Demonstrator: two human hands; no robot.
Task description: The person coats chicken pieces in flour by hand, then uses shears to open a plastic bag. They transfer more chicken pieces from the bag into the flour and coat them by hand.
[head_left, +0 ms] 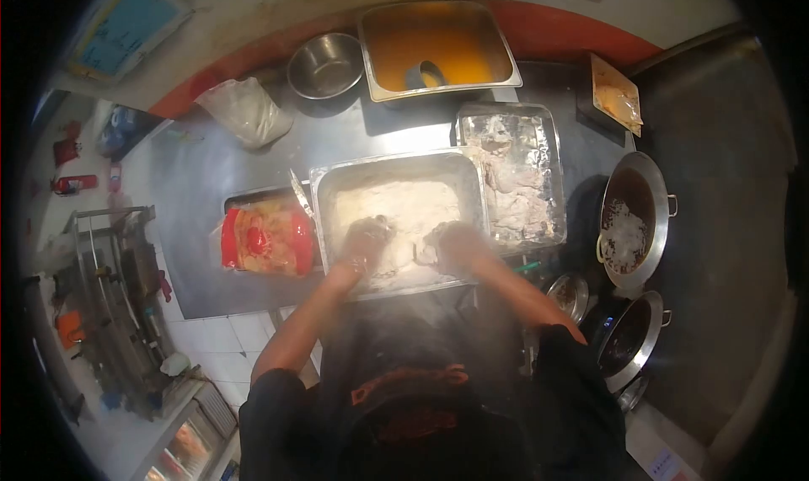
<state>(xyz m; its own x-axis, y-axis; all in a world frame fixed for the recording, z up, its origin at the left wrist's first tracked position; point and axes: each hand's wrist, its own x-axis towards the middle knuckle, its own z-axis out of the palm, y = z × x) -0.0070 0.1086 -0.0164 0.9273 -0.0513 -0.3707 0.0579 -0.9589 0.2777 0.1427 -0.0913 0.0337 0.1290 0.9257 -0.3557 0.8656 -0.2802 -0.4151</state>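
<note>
A deep metal pan (pixel 318 196) of pale flour (pixel 396 196) stands at the table's front edge, and both hands are down inside it. My left hand (pixel 366 238) is on the pan's left side, its flour-coated fingers curled inward around something I cannot make out. Opposite it, my right hand (pixel 453 247) is smeared by motion, its fingertips blending into the flour. A lumpy flour-covered piece (pixel 400 255) lies between the hands. Close on the right sits a metal tray (pixel 557 173) with several flour-coated pieces (pixel 516 190).
Left of the pan lies a red-and-clear package (pixel 268 238). Behind are a white plastic bag (pixel 244 113), a steel bowl (pixel 325 66) and a pan of orange liquid (pixel 516 81). Two large woks (pixel 661 228) of dark oil stand right; the farther one has white foam.
</note>
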